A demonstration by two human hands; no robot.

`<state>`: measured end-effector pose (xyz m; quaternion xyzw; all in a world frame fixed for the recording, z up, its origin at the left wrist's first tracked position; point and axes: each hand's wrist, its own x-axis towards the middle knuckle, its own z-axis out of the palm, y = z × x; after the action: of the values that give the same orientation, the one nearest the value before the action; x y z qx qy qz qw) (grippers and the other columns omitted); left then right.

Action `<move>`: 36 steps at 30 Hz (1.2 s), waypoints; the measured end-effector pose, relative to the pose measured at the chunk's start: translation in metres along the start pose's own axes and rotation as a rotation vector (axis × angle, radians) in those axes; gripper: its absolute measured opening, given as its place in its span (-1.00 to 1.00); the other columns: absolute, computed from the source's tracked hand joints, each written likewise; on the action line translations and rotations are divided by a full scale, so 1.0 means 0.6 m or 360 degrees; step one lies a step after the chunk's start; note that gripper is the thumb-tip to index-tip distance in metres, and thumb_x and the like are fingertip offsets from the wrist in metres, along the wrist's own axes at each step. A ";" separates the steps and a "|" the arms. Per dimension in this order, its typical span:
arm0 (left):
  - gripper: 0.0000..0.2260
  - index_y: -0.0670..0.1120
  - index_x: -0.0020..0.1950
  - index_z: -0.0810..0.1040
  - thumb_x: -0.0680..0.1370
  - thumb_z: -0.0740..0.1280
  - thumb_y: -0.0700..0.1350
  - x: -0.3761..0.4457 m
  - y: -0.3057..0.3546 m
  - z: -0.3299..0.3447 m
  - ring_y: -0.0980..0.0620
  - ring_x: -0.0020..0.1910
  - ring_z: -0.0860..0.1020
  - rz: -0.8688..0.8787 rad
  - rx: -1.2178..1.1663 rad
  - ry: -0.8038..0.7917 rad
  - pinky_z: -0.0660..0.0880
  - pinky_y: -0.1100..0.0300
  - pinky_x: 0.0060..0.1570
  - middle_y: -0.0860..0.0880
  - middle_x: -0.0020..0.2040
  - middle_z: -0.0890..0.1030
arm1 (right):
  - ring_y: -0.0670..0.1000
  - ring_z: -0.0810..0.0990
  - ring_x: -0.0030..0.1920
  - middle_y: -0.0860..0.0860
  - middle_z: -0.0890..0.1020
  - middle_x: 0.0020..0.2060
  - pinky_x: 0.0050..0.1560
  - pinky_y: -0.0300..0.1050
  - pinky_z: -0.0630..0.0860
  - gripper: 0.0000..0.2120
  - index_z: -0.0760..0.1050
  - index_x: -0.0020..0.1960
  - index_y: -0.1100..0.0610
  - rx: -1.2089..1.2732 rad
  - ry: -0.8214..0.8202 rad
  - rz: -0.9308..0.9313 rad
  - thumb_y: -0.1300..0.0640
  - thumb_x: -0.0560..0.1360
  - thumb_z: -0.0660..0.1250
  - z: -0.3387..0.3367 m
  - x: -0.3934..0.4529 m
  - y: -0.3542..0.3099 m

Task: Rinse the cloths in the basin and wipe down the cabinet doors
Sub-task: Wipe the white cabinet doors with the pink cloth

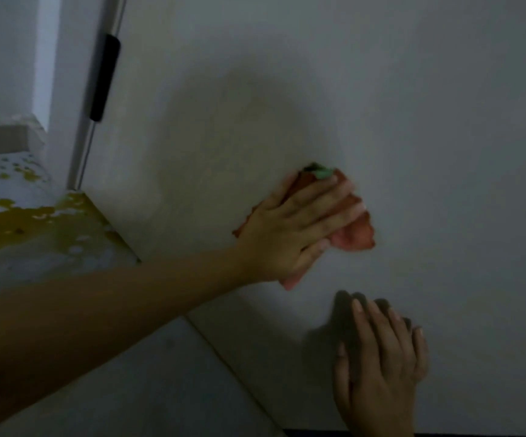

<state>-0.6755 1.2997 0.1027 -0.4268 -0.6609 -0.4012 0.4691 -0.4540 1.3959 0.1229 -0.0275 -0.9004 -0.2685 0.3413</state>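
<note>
Fingers of left hand (290, 228) press cloth (354, 234) flat against door (381, 105).

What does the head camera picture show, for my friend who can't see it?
The left hand presses an orange cloth flat against a pale cabinet door. The right hand rests open on the door just below, and a black hinge sits at the door's left edge.

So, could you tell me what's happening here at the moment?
A person is wiping a pale cabinet door. The left hand presses an orange-red cloth, with a bit of green showing at its top, flat against the door. The right hand rests on the door lower down, fingers straight. A yellowish patchy stain marks the surface to the left.
</note>
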 end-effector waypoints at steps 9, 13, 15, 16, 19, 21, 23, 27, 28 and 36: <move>-0.59 -0.03 0.49 0.19 0.64 -0.01 0.00 0.026 -0.010 -0.007 0.02 0.55 -0.06 -0.0074 0.0002 0.0023 -0.07 -0.09 0.49 -0.09 0.48 0.19 | -0.03 0.00 0.53 0.09 0.28 0.41 0.49 0.07 -0.05 -0.42 0.21 0.46 0.15 -0.0109 -0.0040 -0.0024 0.10 0.46 0.19 0.008 0.074 -0.018; -0.54 -0.10 0.54 0.12 0.65 0.02 -0.01 0.045 -0.082 -0.019 -0.07 0.53 0.06 -0.0291 -0.0047 0.0200 -0.08 -0.10 0.48 -0.22 0.51 0.21 | -0.03 0.01 0.53 0.03 0.20 0.46 0.49 0.08 -0.02 -0.43 0.19 0.48 0.14 -0.0252 -0.0044 -0.0051 0.11 0.48 0.18 0.007 0.081 -0.013; -0.55 -0.20 0.49 0.20 0.64 0.02 -0.03 0.062 -0.100 -0.029 -0.16 0.50 0.12 -0.0512 -0.0053 0.0250 -0.07 -0.14 0.46 -0.31 0.46 0.27 | -0.02 0.05 0.53 0.01 0.19 0.47 0.48 0.08 -0.01 -0.45 0.24 0.47 0.13 -0.0274 -0.0068 -0.0065 0.11 0.48 0.16 0.002 0.083 -0.012; -0.55 -0.22 0.48 0.22 0.64 0.01 -0.02 0.070 -0.108 -0.033 -0.20 0.49 0.13 -0.0514 -0.0042 0.0237 -0.07 -0.15 0.46 -0.34 0.45 0.28 | -0.01 0.09 0.51 0.01 0.21 0.46 0.48 0.09 -0.01 -0.46 0.27 0.45 0.13 -0.0280 -0.0074 -0.0066 0.10 0.48 0.17 -0.002 0.086 -0.013; -0.55 -0.21 0.47 0.22 0.65 0.00 -0.01 0.094 -0.139 -0.046 -0.14 0.50 0.10 -0.0275 0.0003 0.0189 -0.04 -0.18 0.45 -0.33 0.43 0.30 | 0.06 0.22 0.44 0.02 0.33 0.41 0.47 0.10 0.00 -0.46 0.33 0.41 0.11 -0.0298 -0.0060 -0.0038 0.07 0.44 0.19 -0.021 0.104 -0.027; -0.56 -0.21 0.47 0.22 0.65 0.01 -0.02 0.104 -0.159 -0.052 -0.07 0.52 0.03 -0.0141 0.0037 0.0185 -0.03 -0.19 0.46 -0.30 0.42 0.31 | 0.07 0.23 0.43 0.01 0.35 0.39 0.48 0.10 -0.02 -0.46 0.33 0.41 0.10 -0.0288 -0.0049 -0.0034 0.07 0.43 0.18 -0.032 0.131 -0.040; -0.55 -0.18 0.50 0.19 0.65 0.03 -0.02 0.106 -0.164 -0.053 -0.05 0.54 -0.02 -0.0100 0.0034 0.0197 -0.03 -0.19 0.46 -0.27 0.44 0.29 | 0.07 0.21 0.44 0.02 0.33 0.40 0.48 0.09 -0.03 -0.44 0.31 0.42 0.10 -0.0241 -0.0052 -0.0040 0.07 0.42 0.18 -0.038 0.169 -0.053; -0.48 -0.06 0.58 -0.01 0.64 0.05 -0.01 0.095 -0.171 -0.050 -0.07 0.55 -0.03 0.0036 0.0066 0.0181 -0.06 -0.17 0.47 -0.06 0.58 -0.07 | 0.06 0.17 0.46 0.04 0.31 0.41 0.50 0.06 -0.06 -0.45 0.28 0.43 0.13 -0.0109 0.0017 -0.0006 0.09 0.44 0.17 -0.032 0.245 -0.085; -0.48 -0.06 0.58 0.00 0.64 0.04 0.00 0.093 -0.176 -0.050 -0.07 0.55 -0.02 0.0113 0.0078 0.0153 -0.06 -0.16 0.48 -0.03 0.58 -0.11 | 0.06 0.17 0.45 0.04 0.31 0.40 0.50 0.06 -0.05 -0.46 0.28 0.42 0.14 -0.0065 0.0033 0.0001 0.10 0.45 0.17 -0.029 0.259 -0.091; -0.52 -0.07 0.57 0.06 0.65 0.02 -0.02 0.094 -0.264 -0.071 -0.09 0.53 0.06 -0.0385 -0.0069 0.0357 -0.02 -0.21 0.46 -0.24 0.46 0.26 | 0.04 0.16 0.47 0.05 0.30 0.42 0.50 0.05 -0.03 -0.42 0.26 0.44 0.17 0.0003 -0.0056 -0.0179 0.12 0.42 0.19 -0.015 0.325 -0.121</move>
<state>-0.8237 1.2210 0.1466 -0.3068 -0.6419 -0.5141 0.4790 -0.6148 1.3034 0.2178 0.0187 -0.9066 -0.2857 0.3100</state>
